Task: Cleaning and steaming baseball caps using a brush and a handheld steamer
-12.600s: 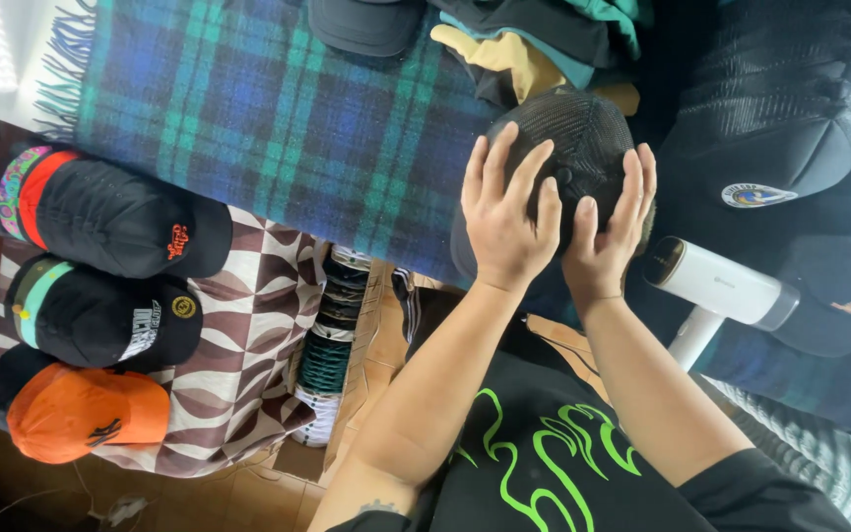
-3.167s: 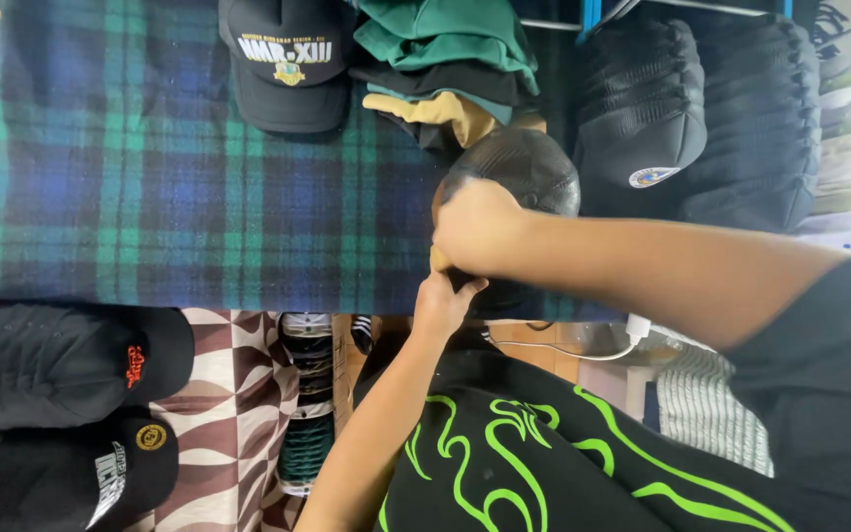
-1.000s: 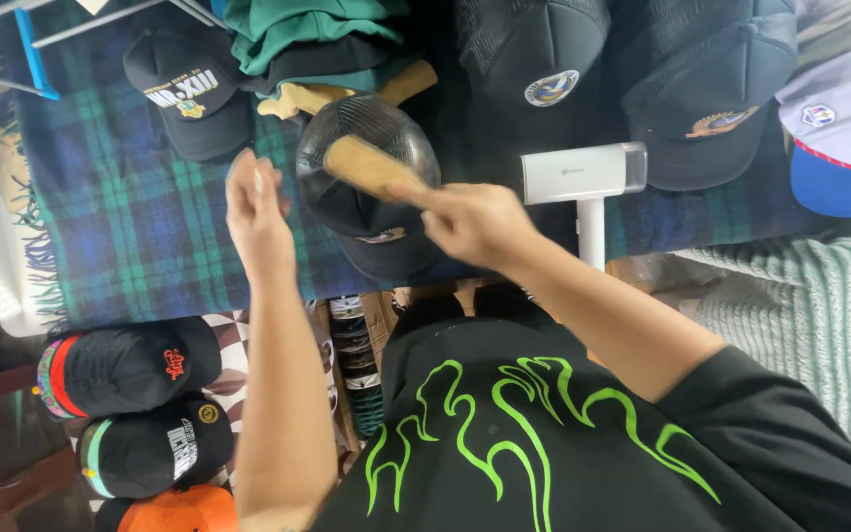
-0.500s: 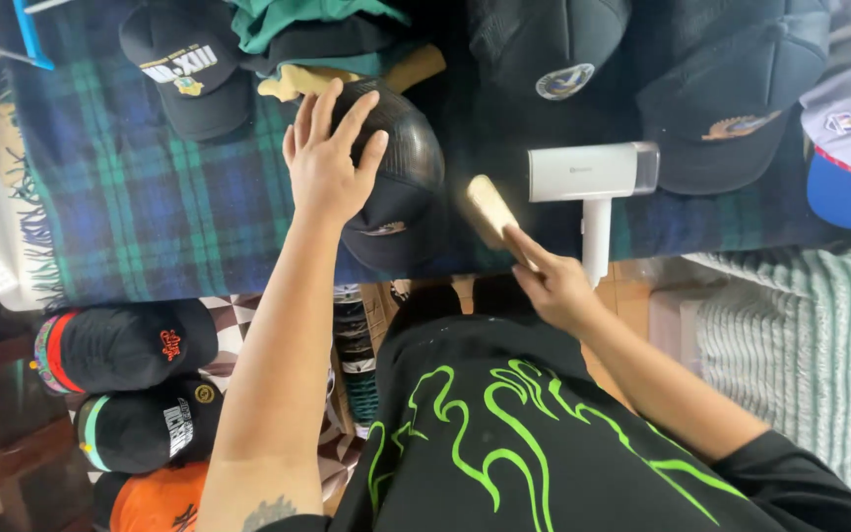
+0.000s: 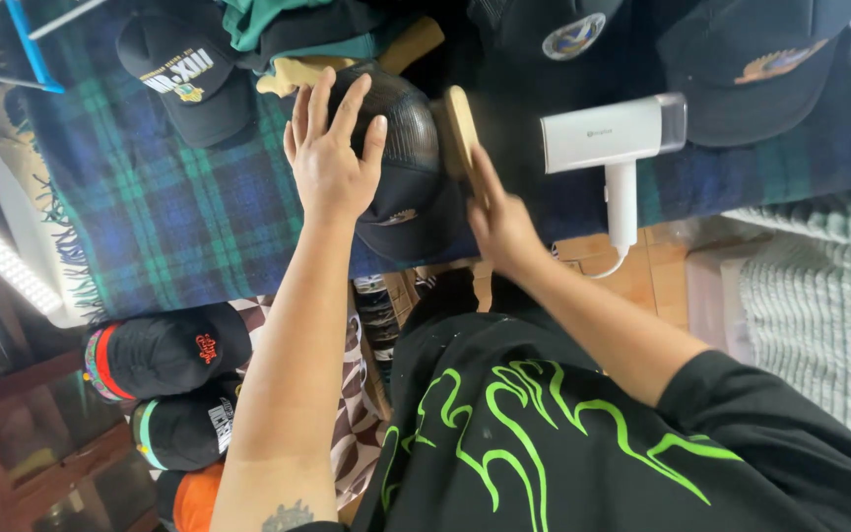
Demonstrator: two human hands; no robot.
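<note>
A single head-worn camera looks steeply down from close above the person's chest, facing the plaid blanket (image 5: 179, 207) that fills the upper half of the frame. The black shirt (image 5: 563, 433) crowds the lower right, both forearms run up from the bottom edge, and the floor shows at lower left.

The open passage lies to the left of the left hand (image 5: 332, 167), where the plaid blanket (image 5: 179, 207) on the counter is bare from the black mesh cap (image 5: 406, 158) out to the fringe. Beyond that cap a pile of folded caps (image 5: 327, 39) and a black cap with a printed front (image 5: 184, 79) close the far side. To the right, the wooden brush (image 5: 462, 133) in the right hand (image 5: 499, 222) presses against the cap, and only a narrow dark strip separates it from the white handheld steamer (image 5: 613, 138), with more dark caps (image 5: 760, 69) behind.
</note>
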